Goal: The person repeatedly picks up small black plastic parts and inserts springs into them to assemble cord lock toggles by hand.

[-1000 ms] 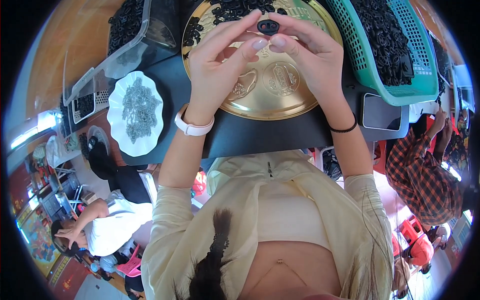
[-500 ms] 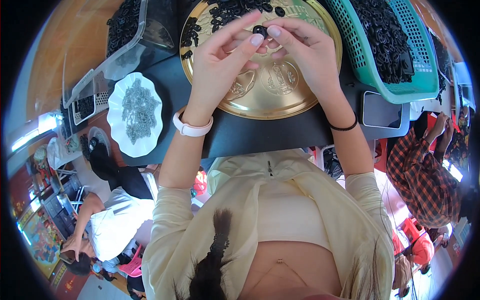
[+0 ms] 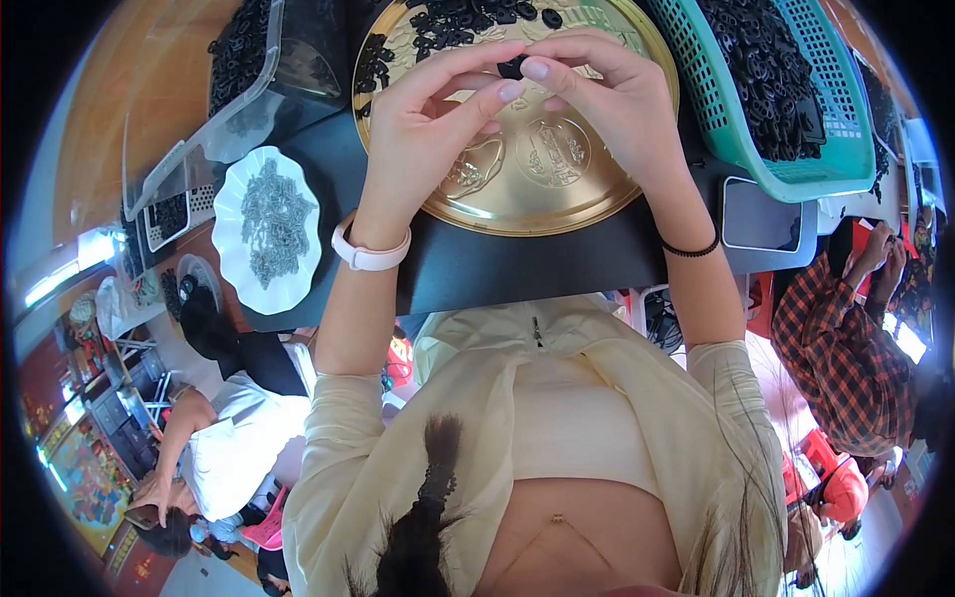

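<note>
A small black plastic piece (image 3: 512, 67) is pinched between the fingertips of both hands, above a round gold tray (image 3: 542, 214). My left hand (image 3: 423, 114) grips it from the left, index finger curved over its top edge and thumb below. From the other side my right hand (image 3: 622, 104) holds it with thumb and index finger, and these fingertips cover part of it. Its exact kind cannot be made out. Beyond my hands, many loose black pieces (image 3: 466, 25) lie on the tray's far part, some flat and oval.
Left of the tray, a white scalloped dish (image 3: 231, 239) holds small silver metal bits (image 3: 276, 214). A clear plastic box (image 3: 189, 149) with black pieces stands farther left. At right are a green basket (image 3: 811, 181) of black parts and a phone (image 3: 761, 216). Other people sit on both sides.
The black piece has turned and shows less of its face. My left index finger has bent down onto it from a stretched position. Both hands have shifted slightly.
</note>
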